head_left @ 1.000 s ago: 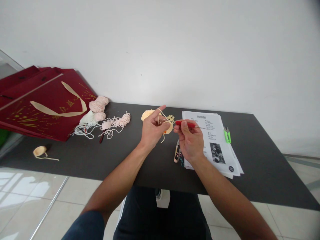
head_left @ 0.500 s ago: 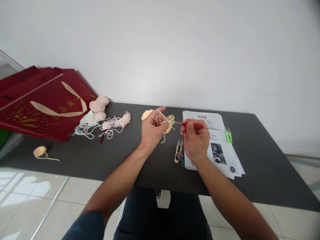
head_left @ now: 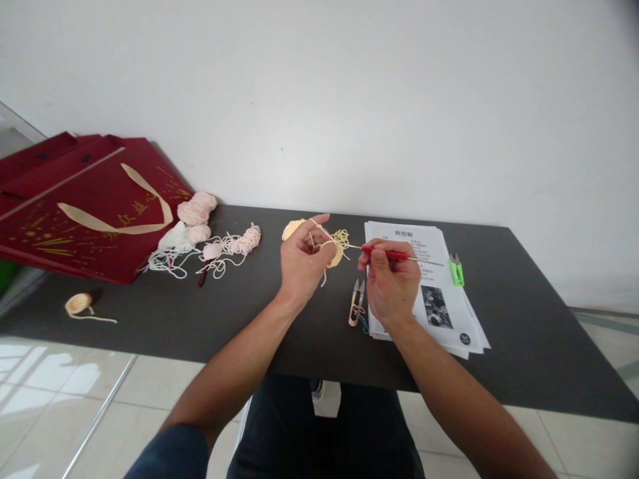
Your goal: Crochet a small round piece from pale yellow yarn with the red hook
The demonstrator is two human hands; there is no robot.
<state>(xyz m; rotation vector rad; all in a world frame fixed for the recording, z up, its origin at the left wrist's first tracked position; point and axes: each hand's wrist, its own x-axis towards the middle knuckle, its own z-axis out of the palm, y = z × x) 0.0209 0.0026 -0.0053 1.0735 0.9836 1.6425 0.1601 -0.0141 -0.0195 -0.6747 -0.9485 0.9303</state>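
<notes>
Between the thumb and fingers of my left hand (head_left: 305, 261) is a small pale yellow crochet piece (head_left: 337, 255). A strand of yellow yarn runs over the raised index finger, and a short tail hangs below. My right hand (head_left: 393, 283) grips a crochet hook (head_left: 384, 253) by its red handle, its metal shaft pointing left to the piece. Whether the tip sits inside a stitch is too small to tell. Behind my left hand lie a yellow yarn ball (head_left: 292, 229), partly hidden, and loose yellow yarn (head_left: 341, 238).
Printed sheets (head_left: 407, 232) lie under my right hand, with green thread snips (head_left: 456, 271) on their right edge and other snips (head_left: 356, 303) at their left. Pink yarn (head_left: 197, 209), white yarn (head_left: 172, 256) and dark red bags (head_left: 94, 206) are leftward. A small crocheted cup (head_left: 78, 304) sits far left.
My right hand has shifted very slightly, and the hook's rear end reaches a little farther right and lower. My left hand keeps its hold on the crochet piece, almost still.
</notes>
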